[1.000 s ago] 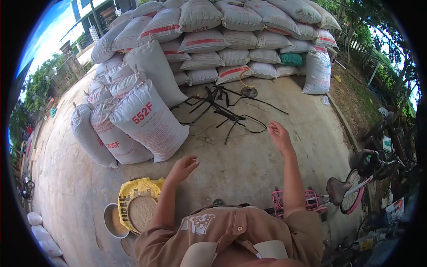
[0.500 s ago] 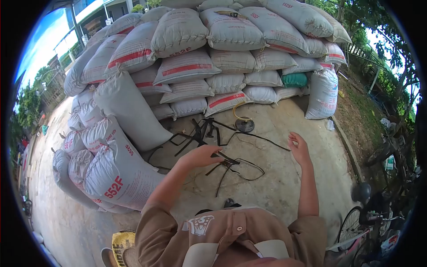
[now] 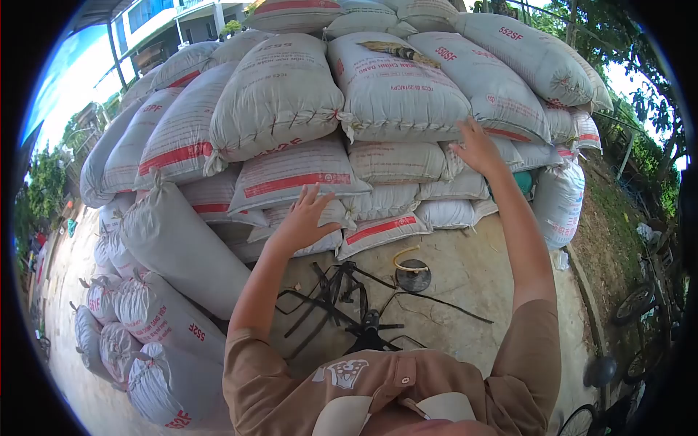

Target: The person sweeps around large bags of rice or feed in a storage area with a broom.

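Note:
My left hand (image 3: 304, 221) is open with fingers spread, in front of a lower white sack with a red stripe (image 3: 298, 174). My right hand (image 3: 480, 149) reaches up higher, its fingers apart at the lower right corner of a full white sack (image 3: 400, 87) in the upper row. That sack's stitched mouth faces me, and a striped brown-and-yellow object (image 3: 400, 52) lies on top of it. Left of it sits another bulging white sack (image 3: 280, 94). Neither hand holds anything. Black straps (image 3: 327, 298) lie tangled on the concrete below my hands.
A round dark disc (image 3: 413, 277) with a yellow curved piece lies on the floor. A long white sack (image 3: 185, 247) leans at the left, above several tied sacks (image 3: 163, 312). An upright sack (image 3: 560, 200) stands at the right end. Bicycles (image 3: 632, 305) are at the far right.
I have moved closer to the sack pile. Both hands have risen from above the straps on the floor to the front of the stacked sacks, and the left fingers have spread.

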Motion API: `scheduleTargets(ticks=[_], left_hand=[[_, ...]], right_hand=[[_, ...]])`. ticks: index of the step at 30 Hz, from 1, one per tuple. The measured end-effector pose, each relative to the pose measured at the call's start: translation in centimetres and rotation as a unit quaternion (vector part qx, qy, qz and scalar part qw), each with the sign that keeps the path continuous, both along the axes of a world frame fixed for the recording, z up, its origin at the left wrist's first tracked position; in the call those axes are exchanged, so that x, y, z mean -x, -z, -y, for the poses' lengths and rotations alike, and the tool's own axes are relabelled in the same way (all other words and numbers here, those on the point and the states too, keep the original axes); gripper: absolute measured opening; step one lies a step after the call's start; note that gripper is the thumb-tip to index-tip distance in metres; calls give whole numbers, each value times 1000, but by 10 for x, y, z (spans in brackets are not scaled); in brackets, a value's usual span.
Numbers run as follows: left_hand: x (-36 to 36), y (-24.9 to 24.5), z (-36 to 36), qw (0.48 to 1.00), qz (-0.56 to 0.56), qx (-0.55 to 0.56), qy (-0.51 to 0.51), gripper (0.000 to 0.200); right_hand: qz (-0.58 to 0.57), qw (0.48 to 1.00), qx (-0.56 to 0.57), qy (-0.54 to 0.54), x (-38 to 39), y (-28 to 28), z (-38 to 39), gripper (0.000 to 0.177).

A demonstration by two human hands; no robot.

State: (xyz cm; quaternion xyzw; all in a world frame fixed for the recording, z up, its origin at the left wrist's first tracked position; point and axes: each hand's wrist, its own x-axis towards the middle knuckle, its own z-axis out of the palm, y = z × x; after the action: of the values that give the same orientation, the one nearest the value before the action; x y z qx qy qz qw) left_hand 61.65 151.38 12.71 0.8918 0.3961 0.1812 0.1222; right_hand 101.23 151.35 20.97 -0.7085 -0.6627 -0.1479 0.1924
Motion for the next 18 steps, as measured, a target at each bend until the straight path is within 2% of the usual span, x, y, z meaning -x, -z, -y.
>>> scheduleTargets(ticks=[1, 3, 5, 7, 8, 10, 11, 13, 15, 17, 18], left_hand=[[-15, -8, -42, 1000, 7, -8, 8, 68], [-46, -18, -114, 985, 12, -85, -147, 73], [-69, -14, -193, 981, 45, -109, -152, 77], [-88, -18, -255, 955, 42, -205, -210, 78], [-94, -14, -284, 958, 35, -201, -200, 78], [-103, -4, -331, 936, -7, -284, -208, 78], [-109, 0, -343, 938, -3, -282, -200, 78], [-112, 12, -351, 904, -16, -351, -244, 78], [-114, 25, -360, 897, -22, -369, -243, 78], [-116, 24, -359, 891, 6, -371, -263, 76], [-116, 23, -360, 891, 5, -371, -263, 76]], right_hand=[[28, 999, -19, 22, -9, -8, -44, 59], [77, 996, -33, 44, -29, -34, -123, 59], [89, 989, -31, 112, -42, -43, -189, 55], [90, 986, -58, 125, -50, -50, -236, 51], [99, 982, -90, 132, -54, -55, -257, 47], [96, 985, -85, 119, -67, -65, -296, 41], [98, 986, -92, 95, -72, -73, -315, 36], [115, 982, -102, 106, -76, -83, -348, 32], [126, 980, -104, 114, -75, -85, -374, 29], [45, 988, -32, 142, -66, -100, -392, 31], [44, 988, -33, 142, -66, -104, -401, 31]])
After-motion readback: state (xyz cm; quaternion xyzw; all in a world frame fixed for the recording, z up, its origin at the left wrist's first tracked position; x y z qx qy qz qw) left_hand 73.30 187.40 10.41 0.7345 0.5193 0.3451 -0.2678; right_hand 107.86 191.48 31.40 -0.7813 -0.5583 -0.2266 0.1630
